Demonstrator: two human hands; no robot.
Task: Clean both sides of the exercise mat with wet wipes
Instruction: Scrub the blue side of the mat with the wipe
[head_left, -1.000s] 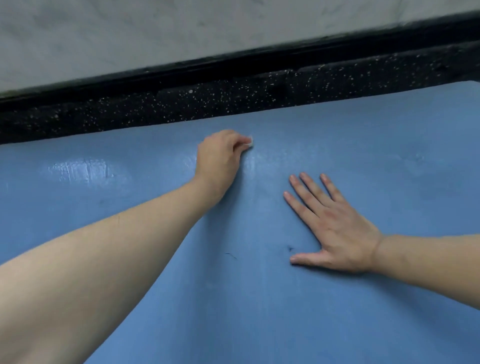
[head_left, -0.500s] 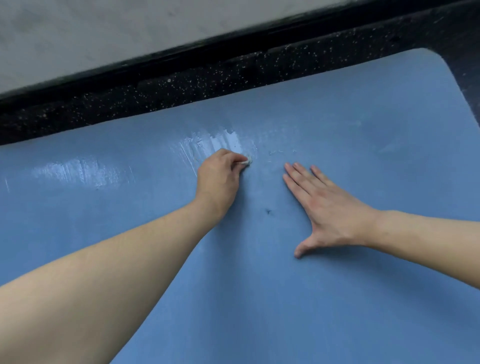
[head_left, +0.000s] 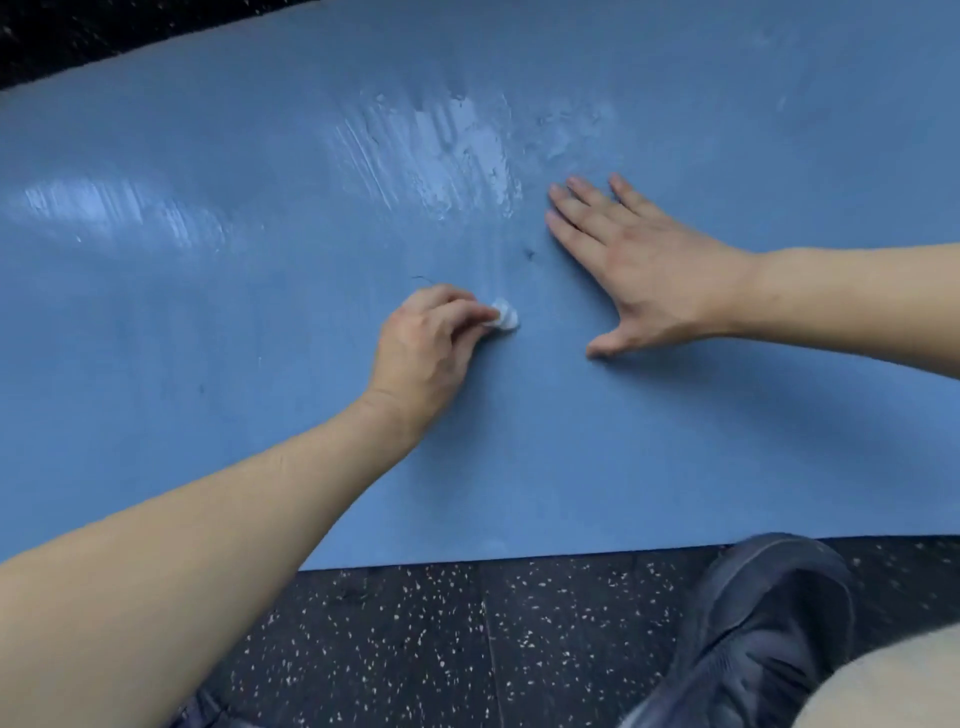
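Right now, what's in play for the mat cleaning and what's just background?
In play:
blue exercise mat
wet wipe, pinched in left hand
right hand, flat on the mat

Background:
speckled black floor
dark shoe

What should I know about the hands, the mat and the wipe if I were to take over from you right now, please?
Left hand: fingers pinch a balled-up wet wipe against the blue exercise mat, near its middle.
Right hand: open, palm flat on the mat, beside the wipe.
Done: shiny wet streaks show on the far part of the mat, and another wet patch to the far left.
Left: the near strip by the shoe and speckled floor looks dry; small dark marks remain beside the right hand. The underside cannot be seen.
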